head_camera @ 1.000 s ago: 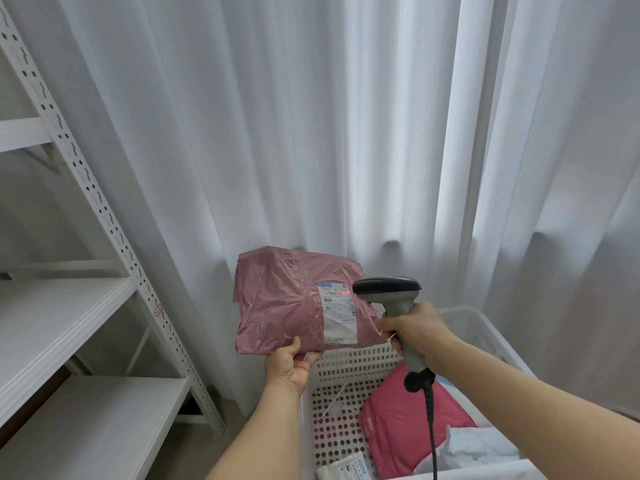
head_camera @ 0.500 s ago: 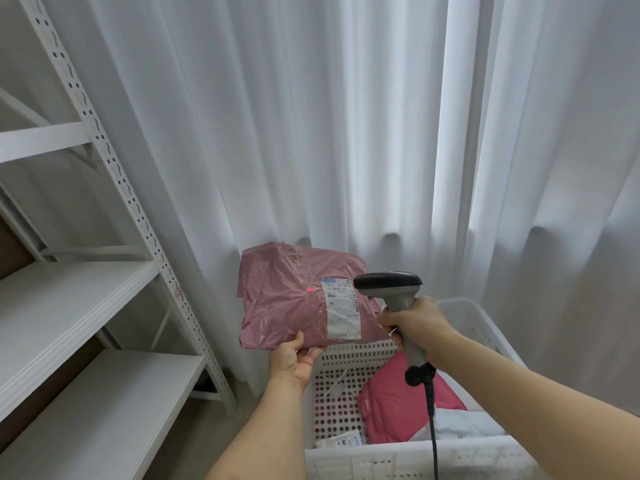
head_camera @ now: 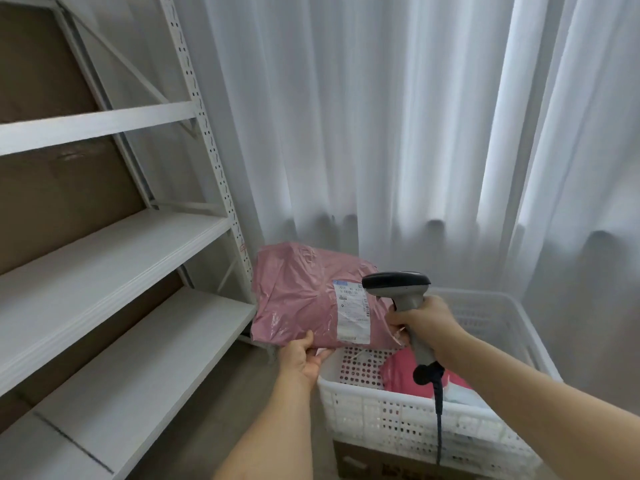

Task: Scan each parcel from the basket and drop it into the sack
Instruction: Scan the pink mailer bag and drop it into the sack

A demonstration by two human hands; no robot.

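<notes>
Left hand (head_camera: 304, 358) pinching pink parcel (head_camera: 304, 299) bottom edge, label upright facing camera, right hand (head_camera: 424, 322) gripping scanner (head_camera: 401, 292)

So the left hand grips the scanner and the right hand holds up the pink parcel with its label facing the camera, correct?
Hands are swapped. The head view shows the right hand gripping the scanner and the left hand holding up the pink parcel, label facing the camera.

The red scanning dot seen half a second ago on the pink parcel (head_camera: 301, 296) is gone. The view has swung left and down, bringing more of the shelf rack (head_camera: 114, 244) into sight, plus the near wall of the basket (head_camera: 391, 420) and the cardboard box (head_camera: 363, 462) beneath it.
</notes>
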